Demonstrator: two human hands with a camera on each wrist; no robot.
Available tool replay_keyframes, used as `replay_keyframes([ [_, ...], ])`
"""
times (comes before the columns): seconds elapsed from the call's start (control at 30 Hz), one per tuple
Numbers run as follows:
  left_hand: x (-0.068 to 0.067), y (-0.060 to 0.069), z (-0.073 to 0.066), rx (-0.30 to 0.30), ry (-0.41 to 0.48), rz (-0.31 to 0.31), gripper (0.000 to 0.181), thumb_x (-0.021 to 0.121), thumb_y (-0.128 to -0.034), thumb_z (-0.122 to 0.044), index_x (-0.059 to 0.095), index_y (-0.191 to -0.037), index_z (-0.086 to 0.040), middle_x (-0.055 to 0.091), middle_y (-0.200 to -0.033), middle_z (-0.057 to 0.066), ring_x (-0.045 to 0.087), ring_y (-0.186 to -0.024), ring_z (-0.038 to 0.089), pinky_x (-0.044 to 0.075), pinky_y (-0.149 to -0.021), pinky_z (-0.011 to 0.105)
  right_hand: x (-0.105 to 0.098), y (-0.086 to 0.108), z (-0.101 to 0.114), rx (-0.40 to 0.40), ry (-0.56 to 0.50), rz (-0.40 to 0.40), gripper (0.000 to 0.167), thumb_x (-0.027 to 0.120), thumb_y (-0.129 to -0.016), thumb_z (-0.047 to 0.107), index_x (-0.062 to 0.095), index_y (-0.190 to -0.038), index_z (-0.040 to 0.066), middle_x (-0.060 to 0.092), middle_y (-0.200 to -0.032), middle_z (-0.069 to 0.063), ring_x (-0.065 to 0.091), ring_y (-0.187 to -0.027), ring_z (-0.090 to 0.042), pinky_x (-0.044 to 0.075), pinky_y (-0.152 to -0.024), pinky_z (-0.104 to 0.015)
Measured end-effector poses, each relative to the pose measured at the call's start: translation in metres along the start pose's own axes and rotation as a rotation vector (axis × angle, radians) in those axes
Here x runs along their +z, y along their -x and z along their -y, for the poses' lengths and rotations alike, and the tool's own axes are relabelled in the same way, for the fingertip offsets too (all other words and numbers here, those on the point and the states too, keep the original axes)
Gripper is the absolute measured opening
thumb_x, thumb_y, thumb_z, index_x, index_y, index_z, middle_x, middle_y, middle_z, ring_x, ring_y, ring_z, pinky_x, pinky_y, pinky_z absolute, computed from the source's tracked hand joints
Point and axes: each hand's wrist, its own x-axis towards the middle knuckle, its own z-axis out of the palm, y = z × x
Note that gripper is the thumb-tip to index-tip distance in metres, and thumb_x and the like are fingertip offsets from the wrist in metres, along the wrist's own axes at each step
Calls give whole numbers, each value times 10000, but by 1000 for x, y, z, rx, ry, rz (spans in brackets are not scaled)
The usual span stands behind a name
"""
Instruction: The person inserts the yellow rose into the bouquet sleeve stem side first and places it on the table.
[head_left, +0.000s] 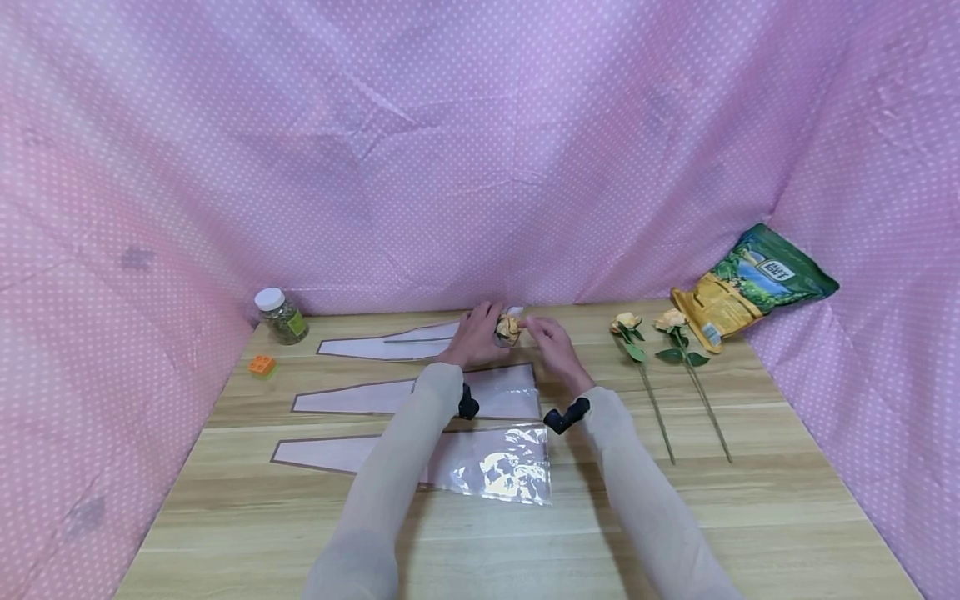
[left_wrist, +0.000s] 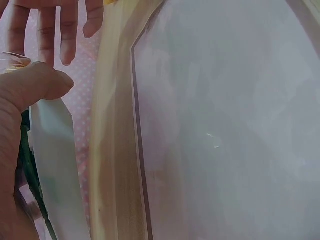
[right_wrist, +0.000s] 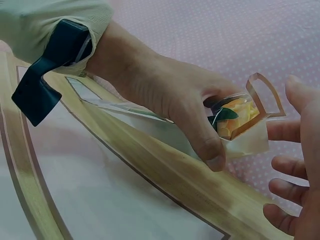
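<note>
At the far edge of the table my left hand [head_left: 480,336] grips the wide end of a clear flower sleeve [head_left: 352,347] with a brown border. Inside the sleeve is a pale orange rose [head_left: 507,326], its stem running left. The right wrist view shows the left thumb on the near side of the sleeve, the petals [right_wrist: 242,117] and a green leaf at its mouth. My right hand [head_left: 552,343] is just right of the sleeve's mouth, fingers extended and apart. One right fingertip is at the sleeve's rim; whether it touches cannot be seen.
Two flat sleeves [head_left: 337,400] [head_left: 495,477] lie nearer on the wooden table. To the right are two roses [head_left: 626,323] [head_left: 671,320] and a green and yellow bag [head_left: 757,279]. A white-lidded jar [head_left: 283,319] and orange toy block [head_left: 262,365] stand left.
</note>
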Motion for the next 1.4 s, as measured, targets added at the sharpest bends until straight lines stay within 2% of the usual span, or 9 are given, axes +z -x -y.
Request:
replay_keyframes([
  [0.27,0,0,1,-2,-1,-7,934,814,-798,-368,317,-1537,-85,444,-1449,135,424,-1363,294,290,-1186,546,-6,1,-6,72,-42,-13,571,348,-1084,395,616,-1219,-91,577,-1326,-280,525,-1227,-463,380,-1111,-552],
  [0.47,-1,1,2,-9,-17,-24,957,830,-775,-383,320,-1536,-109,443,-1451,128,430,-1362,287,285,-1193,545,-11,4,-9,121,15,-9,628,332,-1070,475,647,-1186,-57,616,-1296,-257,576,-1182,-428,408,-1087,-499],
  [0.63,0,1,2,-1,-9,-22,969,842,-762,-371,323,-1535,-105,445,-1443,132,420,-1367,293,267,-1194,553,-12,6,-8,122,-14,-16,610,359,-1065,473,638,-1217,-48,593,-1352,-241,538,-1247,-419,379,-1119,-515],
  [0.8,2,1,2,6,-22,-22,987,842,-760,-386,315,-1542,-93,457,-1410,134,432,-1337,289,277,-1183,550,-8,5,-9,75,-73,19,656,296,-1076,474,579,-1286,-79,490,-1464,-239,385,-1387,-422,310,-1164,-593],
  [0.93,2,1,2,6,-35,-23,986,834,-769,-397,312,-1544,-83,466,-1391,137,444,-1310,284,291,-1174,541,-6,5,-9,61,-74,79,698,203,-1082,484,558,-1319,-68,450,-1498,-222,323,-1440,-408,252,-1180,-620],
  [1.13,2,1,1,-2,-26,-18,973,818,-788,-399,301,-1551,-87,464,-1387,136,444,-1294,280,287,-1171,532,-3,5,-5,67,-69,145,679,186,-1088,466,554,-1347,-42,419,-1543,-190,304,-1475,-376,231,-1179,-635],
  [1.23,3,1,1,8,-33,-24,963,810,-794,-401,304,-1548,-79,472,-1366,134,453,-1262,275,299,-1154,522,-3,6,2,103,-68,169,646,197,-1095,431,537,-1367,-46,383,-1567,-200,288,-1475,-396,238,-1174,-637],
  [1.4,4,1,1,21,-41,-34,939,809,-793,-391,320,-1532,-81,473,-1356,131,452,-1258,277,314,-1135,537,-3,5,4,105,-50,161,644,218,-1095,429,544,-1358,-60,415,-1525,-232,334,-1430,-415,252,-1175,-601],
])
